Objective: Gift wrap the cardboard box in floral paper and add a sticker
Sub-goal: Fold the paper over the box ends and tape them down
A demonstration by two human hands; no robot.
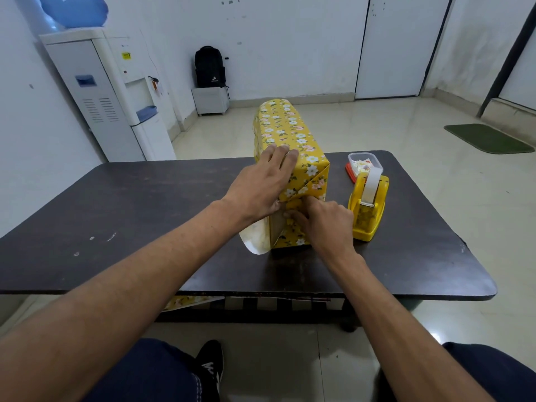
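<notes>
Left hand (262, 181) flat on the box (290, 134), right hand (324, 221) pinching the near-end flap; body wrapped in floral paper (311, 181), end untaped, sticker still due

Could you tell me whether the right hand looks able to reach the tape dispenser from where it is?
Probably yes: the tape dispenser stands just beside the right hand, nothing between them.

a: box (290, 134) on dark table (116, 204), mostly covered in yellow floral paper (311, 166).

b: hands?

a: left hand (261, 184) flat on the top near edge. right hand (324, 221) pressing the near end fold. bare cardboard shows there.

b: nearby?

a: yellow tape dispenser (368, 210) just right of the box.
</notes>
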